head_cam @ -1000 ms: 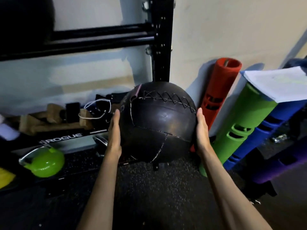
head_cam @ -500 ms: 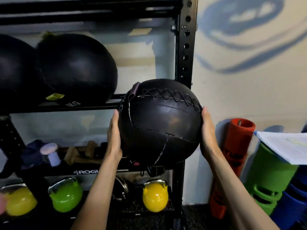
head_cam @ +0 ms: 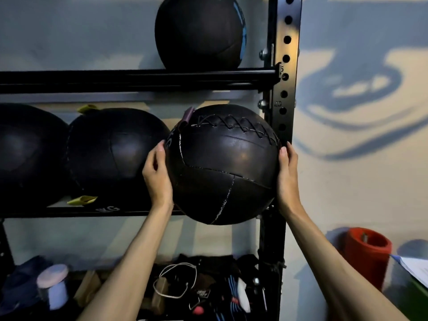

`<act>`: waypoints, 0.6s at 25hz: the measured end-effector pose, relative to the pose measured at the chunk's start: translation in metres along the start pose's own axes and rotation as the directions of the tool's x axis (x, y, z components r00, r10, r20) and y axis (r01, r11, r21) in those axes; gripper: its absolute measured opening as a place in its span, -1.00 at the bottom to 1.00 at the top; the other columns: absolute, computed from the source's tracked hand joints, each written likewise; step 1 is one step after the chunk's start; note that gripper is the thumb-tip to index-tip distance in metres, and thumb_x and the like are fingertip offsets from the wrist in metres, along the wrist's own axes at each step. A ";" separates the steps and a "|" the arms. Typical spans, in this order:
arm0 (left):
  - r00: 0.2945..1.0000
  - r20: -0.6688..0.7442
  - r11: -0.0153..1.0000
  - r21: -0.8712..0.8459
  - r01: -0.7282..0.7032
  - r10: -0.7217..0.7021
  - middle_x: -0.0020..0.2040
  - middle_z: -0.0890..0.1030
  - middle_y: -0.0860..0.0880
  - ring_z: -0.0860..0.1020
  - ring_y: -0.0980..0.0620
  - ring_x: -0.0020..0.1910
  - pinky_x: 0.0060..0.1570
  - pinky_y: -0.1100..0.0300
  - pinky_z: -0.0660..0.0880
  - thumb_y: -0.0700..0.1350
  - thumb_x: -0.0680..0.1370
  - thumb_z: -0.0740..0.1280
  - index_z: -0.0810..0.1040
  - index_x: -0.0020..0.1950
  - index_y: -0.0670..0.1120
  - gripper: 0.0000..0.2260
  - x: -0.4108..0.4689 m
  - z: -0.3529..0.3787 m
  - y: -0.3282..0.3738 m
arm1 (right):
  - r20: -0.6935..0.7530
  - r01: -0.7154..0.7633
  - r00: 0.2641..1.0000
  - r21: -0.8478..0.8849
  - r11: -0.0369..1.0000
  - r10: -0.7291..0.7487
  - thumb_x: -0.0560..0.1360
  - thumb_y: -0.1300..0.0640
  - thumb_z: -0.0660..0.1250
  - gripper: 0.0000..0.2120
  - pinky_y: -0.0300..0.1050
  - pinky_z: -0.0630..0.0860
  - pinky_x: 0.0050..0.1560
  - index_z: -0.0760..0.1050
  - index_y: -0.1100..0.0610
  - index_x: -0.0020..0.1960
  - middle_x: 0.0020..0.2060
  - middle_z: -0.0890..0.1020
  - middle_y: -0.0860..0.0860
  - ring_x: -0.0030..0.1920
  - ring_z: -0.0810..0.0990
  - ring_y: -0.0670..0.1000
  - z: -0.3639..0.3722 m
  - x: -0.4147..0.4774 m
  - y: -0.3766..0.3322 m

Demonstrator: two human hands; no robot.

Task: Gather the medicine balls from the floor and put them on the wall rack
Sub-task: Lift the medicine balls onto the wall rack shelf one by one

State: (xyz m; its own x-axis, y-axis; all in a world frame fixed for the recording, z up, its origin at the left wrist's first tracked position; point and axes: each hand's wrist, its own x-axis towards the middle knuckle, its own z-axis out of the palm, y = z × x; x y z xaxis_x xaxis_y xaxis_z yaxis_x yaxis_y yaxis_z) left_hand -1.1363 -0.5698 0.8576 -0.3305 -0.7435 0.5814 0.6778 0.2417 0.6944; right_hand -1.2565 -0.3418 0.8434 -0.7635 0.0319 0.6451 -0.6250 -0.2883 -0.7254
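Note:
I hold a black stitched medicine ball (head_cam: 222, 165) in front of the right end of the wall rack's middle shelf (head_cam: 92, 212), just left of the black upright (head_cam: 283, 66). My left hand (head_cam: 157, 177) grips its left side and my right hand (head_cam: 287, 179) grips its right side, with fingers reaching behind it. The ball's underside hangs slightly below the shelf rail. Two more black medicine balls (head_cam: 115, 154) (head_cam: 27, 154) sit on this shelf to the left. Another ball (head_cam: 199, 33) rests on the upper rail (head_cam: 139, 77).
Below the rack, a lower shelf holds straps, a white cord and small gear (head_cam: 196, 286). A red foam roller (head_cam: 368, 253) and a sheet of paper (head_cam: 414, 269) stand by the wall at the right. The painted wall is close behind.
Both hands have lifted the ball from near floor height up to the middle shelf. My view has tilted upward, and the kettlebells have dropped out of sight.

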 end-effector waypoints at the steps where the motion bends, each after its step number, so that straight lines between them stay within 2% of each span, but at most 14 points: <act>1: 0.998 -0.022 0.998 0.022 -0.058 0.058 0.21 0.66 0.04 0.57 0.15 0.24 0.34 0.08 0.48 0.07 0.65 0.24 0.61 0.29 -0.05 -0.68 0.006 0.005 -0.004 | -0.009 0.028 1.000 -0.002 1.000 -0.028 0.68 -0.11 0.11 -0.50 -0.37 0.25 0.41 0.18 0.04 0.57 0.44 0.34 -0.09 0.39 0.35 -0.19 0.005 0.004 0.006; 4: 0.978 -0.007 0.978 0.023 -0.209 0.209 0.23 0.63 -0.02 0.56 0.12 0.28 0.35 0.11 0.46 -0.05 0.69 0.17 0.58 0.30 -0.14 -0.69 0.023 0.019 -0.019 | -0.086 0.147 0.984 -0.083 0.986 -0.154 0.62 -0.17 0.15 -0.49 -0.17 0.26 0.47 0.26 -0.02 0.51 0.41 0.39 0.08 0.41 0.37 -0.06 0.016 0.016 0.029; 6: 0.946 0.075 0.948 0.022 -0.319 0.316 0.26 0.61 -0.05 0.53 0.05 0.31 0.35 0.10 0.44 -0.09 0.67 0.13 0.55 0.32 -0.16 -0.67 0.035 0.026 -0.029 | -0.073 0.199 0.974 -0.169 0.965 -0.214 0.62 -0.16 0.11 -0.55 -0.15 0.19 0.51 0.34 -0.03 0.45 0.45 0.34 0.09 0.49 0.28 -0.04 0.020 0.030 0.037; 8: 0.867 0.196 0.868 0.113 -0.483 0.457 0.26 0.59 -0.03 0.51 0.00 0.30 0.34 0.09 0.42 -0.09 0.65 0.15 0.54 0.32 -0.16 -0.68 0.047 0.035 -0.035 | -0.072 0.198 0.973 -0.246 0.949 -0.221 0.63 -0.12 0.06 -0.56 -0.10 0.15 0.54 0.41 0.02 0.43 0.48 0.33 0.07 0.52 0.24 -0.06 0.024 0.046 0.039; 10: 0.764 0.333 0.747 0.207 -0.631 0.553 0.24 0.59 -0.03 0.51 0.03 0.27 0.33 0.19 0.37 -0.09 0.64 0.21 0.56 0.30 -0.17 -0.70 0.058 0.046 -0.039 | -0.090 0.210 0.965 -0.307 0.928 -0.248 0.64 -0.07 0.04 -0.55 0.02 0.22 0.52 0.46 0.07 0.40 0.43 0.43 0.06 0.47 0.33 -0.02 0.029 0.061 0.038; 11: 0.746 0.368 0.723 0.229 -0.652 0.556 0.23 0.60 -0.03 0.51 0.07 0.26 0.32 0.24 0.36 -0.10 0.63 0.25 0.57 0.29 -0.17 -0.71 0.065 0.050 -0.043 | -0.086 0.243 0.954 -0.330 0.912 -0.286 0.64 -0.03 0.05 -0.57 0.06 0.27 0.48 0.48 0.08 0.38 0.38 0.48 0.06 0.43 0.38 0.00 0.032 0.067 0.038; 12: 0.761 0.378 0.733 0.250 -0.632 0.527 0.22 0.61 -0.03 0.51 0.12 0.25 0.32 0.27 0.37 -0.10 0.62 0.28 0.58 0.29 -0.16 -0.72 0.071 0.054 -0.045 | -0.067 0.279 0.945 -0.350 0.894 -0.321 0.65 0.01 0.07 -0.61 0.07 0.30 0.46 0.50 0.08 0.36 0.35 0.51 0.04 0.40 0.42 0.01 0.033 0.071 0.040; 15: 0.851 0.386 0.818 0.312 -0.483 0.356 0.26 0.61 0.02 0.51 0.21 0.27 0.34 0.28 0.40 -0.02 0.63 0.29 0.58 0.34 -0.06 -0.69 0.090 0.057 -0.052 | 0.053 0.315 0.946 -0.390 0.865 -0.320 0.66 0.03 0.09 -0.62 0.03 0.26 0.49 0.46 0.04 0.42 0.39 0.49 -0.03 0.44 0.36 0.00 0.040 0.076 0.045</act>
State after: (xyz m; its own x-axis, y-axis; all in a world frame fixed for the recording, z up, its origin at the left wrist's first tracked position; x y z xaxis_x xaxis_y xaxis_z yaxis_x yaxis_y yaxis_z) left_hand -1.2392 -0.6135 0.8977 -0.2936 -0.3067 0.9054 0.5097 0.7511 0.4197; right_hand -1.3362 -0.3910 0.8700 -0.5133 0.0722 0.8552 -0.8447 0.1337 -0.5183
